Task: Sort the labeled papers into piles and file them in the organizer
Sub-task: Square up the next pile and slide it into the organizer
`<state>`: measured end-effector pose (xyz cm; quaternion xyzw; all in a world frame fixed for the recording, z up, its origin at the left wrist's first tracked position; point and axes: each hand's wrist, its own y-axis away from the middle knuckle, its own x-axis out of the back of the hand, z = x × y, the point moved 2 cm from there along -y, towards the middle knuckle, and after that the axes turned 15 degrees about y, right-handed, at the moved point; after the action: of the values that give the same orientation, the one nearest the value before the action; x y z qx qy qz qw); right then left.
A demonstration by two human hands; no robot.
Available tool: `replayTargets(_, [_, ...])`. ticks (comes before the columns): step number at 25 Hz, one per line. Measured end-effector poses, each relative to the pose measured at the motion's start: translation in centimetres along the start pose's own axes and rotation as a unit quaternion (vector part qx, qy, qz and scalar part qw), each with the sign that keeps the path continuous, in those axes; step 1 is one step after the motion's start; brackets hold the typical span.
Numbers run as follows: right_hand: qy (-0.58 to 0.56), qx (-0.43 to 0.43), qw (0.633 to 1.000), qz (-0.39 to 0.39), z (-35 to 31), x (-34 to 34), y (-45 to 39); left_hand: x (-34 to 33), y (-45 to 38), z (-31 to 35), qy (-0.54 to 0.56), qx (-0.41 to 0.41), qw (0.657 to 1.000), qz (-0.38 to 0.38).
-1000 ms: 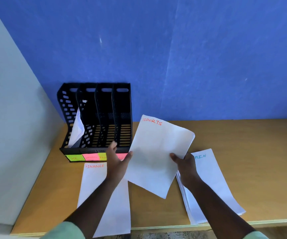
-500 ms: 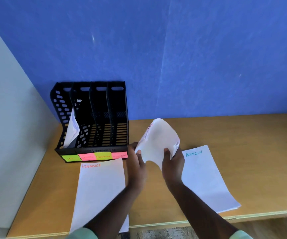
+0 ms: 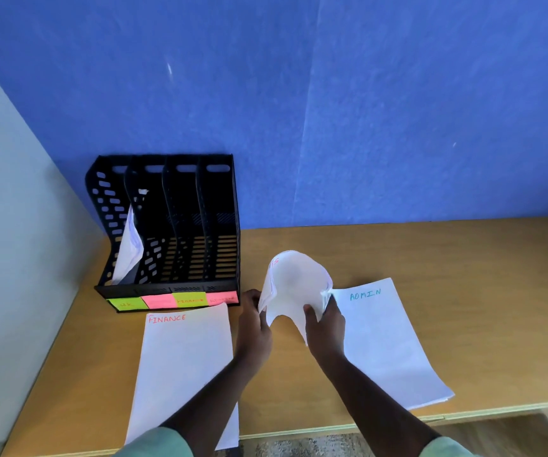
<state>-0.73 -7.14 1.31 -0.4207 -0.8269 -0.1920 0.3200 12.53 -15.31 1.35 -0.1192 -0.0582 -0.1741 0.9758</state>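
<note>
- A black file organizer (image 3: 167, 232) stands at the left rear of the wooden desk (image 3: 463, 291), against the blue wall (image 3: 332, 110). It has four slots.
- The leftmost slot holds a white sheet (image 3: 129, 250) that leans over; the other three slots show no paper.
- Sticky labels (image 3: 173, 300) in green, pink, yellow and pink run along the organizer's front edge; their writing is too small to read.
- Just in front of the organizer lies the paper pile headed FINANCE (image 3: 180, 364), flat on the desk and reaching to its near edge.
- The left hand (image 3: 252, 328) has a closed grip on the left edge of a curled bundle of papers (image 3: 295, 285).
- That bundle is held above the desk between the two flat piles, bent into an arch, with a bit of red lettering on its top left.
- The right hand (image 3: 325, 328) grips the bundle's right side, thumb on the front.
- To the right lies the pile headed ADMIN (image 3: 388, 344), angled on the desk.
</note>
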Motion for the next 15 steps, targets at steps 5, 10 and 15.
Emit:
replayTargets(5, [0.08,0.23,0.956,0.165,-4.3,4.4,-0.6,0.3,-0.7,-0.3,-0.008,0.014,1.0,-0.012])
replayTargets(10, [0.258,0.301,0.895,0.204,-6.2,6.2,-1.7,0.1,-1.1,-0.8,-0.022,0.022,0.999,-0.011])
replayTargets(15, [0.272,0.305,0.894,0.184,-6.3,6.3,-1.7,-0.2,-1.4,-0.7,-0.024,0.022,0.999,-0.013])
